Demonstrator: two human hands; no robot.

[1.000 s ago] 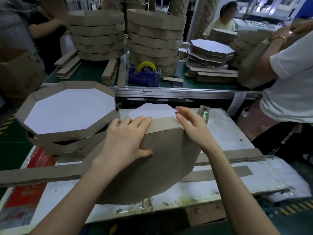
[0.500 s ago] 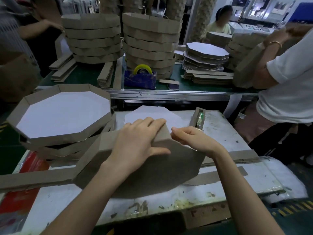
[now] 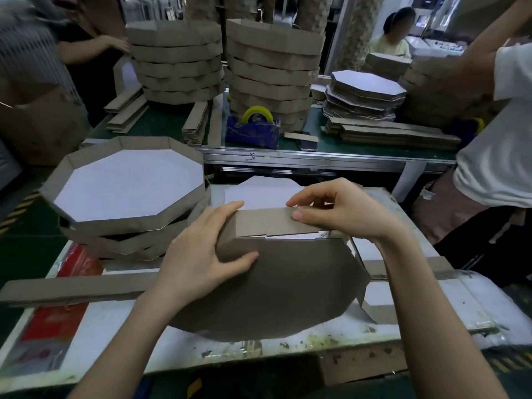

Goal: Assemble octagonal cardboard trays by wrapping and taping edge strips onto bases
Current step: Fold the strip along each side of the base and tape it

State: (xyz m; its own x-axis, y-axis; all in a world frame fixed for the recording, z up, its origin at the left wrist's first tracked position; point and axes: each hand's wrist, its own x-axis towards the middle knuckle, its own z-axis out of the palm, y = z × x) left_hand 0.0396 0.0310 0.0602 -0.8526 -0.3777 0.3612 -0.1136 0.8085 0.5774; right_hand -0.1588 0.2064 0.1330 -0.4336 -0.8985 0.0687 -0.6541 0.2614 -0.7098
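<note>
The octagonal base [image 3: 282,286] stands tilted on the near middle of the white counter [image 3: 431,300], brown underside facing near. An edge strip [image 3: 264,223] bends along its top edges. The left hand [image 3: 198,254] clamps the strip round the upper left corner; the right hand [image 3: 345,208] pinches the strip's right part. Left, a stack of finished trays [image 3: 184,207]; beyond, a blue tape dispenser [image 3: 253,131].

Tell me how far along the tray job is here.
Done: finished trays stacked at left. In hand: the base stands tilted; the left hand grips it at a corner, the right hand pinches the edge strip along its top side. Left: the base's lower sides look bare, and no tape shows; the tape dispenser sits on the far bench.
</note>
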